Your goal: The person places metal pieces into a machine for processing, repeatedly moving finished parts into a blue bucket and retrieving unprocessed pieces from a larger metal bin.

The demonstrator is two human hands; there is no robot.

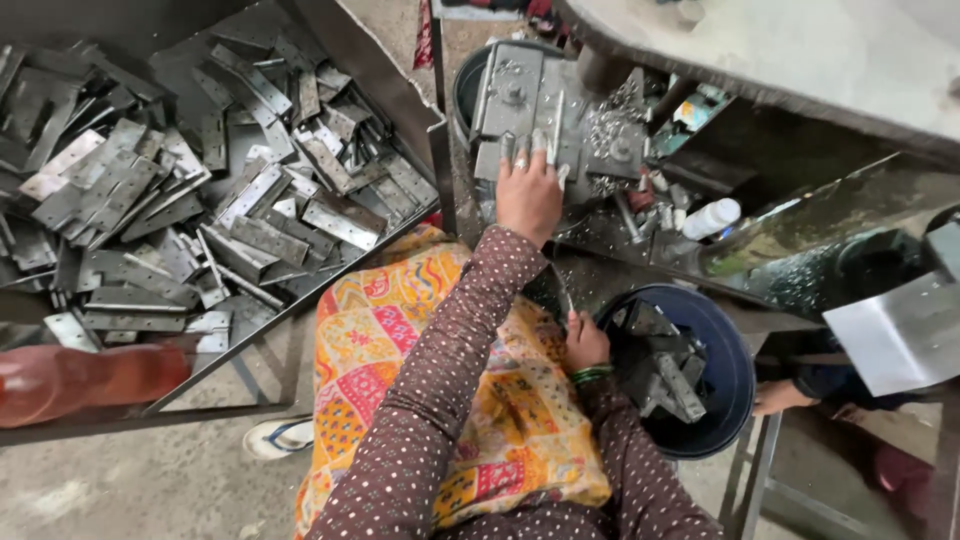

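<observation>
Left hand (pixel 528 190): fingers spread flat on the grey metal press block (pixel 545 100), gripping nothing.
Right hand (pixel 585 345): closed, seemingly on a thin metal strip (pixel 563 290), beside the blue bucket (pixel 735 375).
Tray (pixel 400 95): heaped with hinge plates (pixel 265 240).
Bucket contents: dark metal pieces (pixel 665 365).

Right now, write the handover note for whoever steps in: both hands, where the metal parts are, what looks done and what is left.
Left hand: stretched forward, fingers resting on the grey metal fixture of the bench machine; it grips nothing that I can see.
Right hand: at the rim of the dark blue bucket, closed on a thin metal piece; which kind is hard to tell.
Parts: a large heap of flat hinge plates fills the metal tray on the left; a smaller pile of dark pieces lies in the bucket.
Done: some pieces are in the bucket.
Left: the tray heap, far larger.
</observation>
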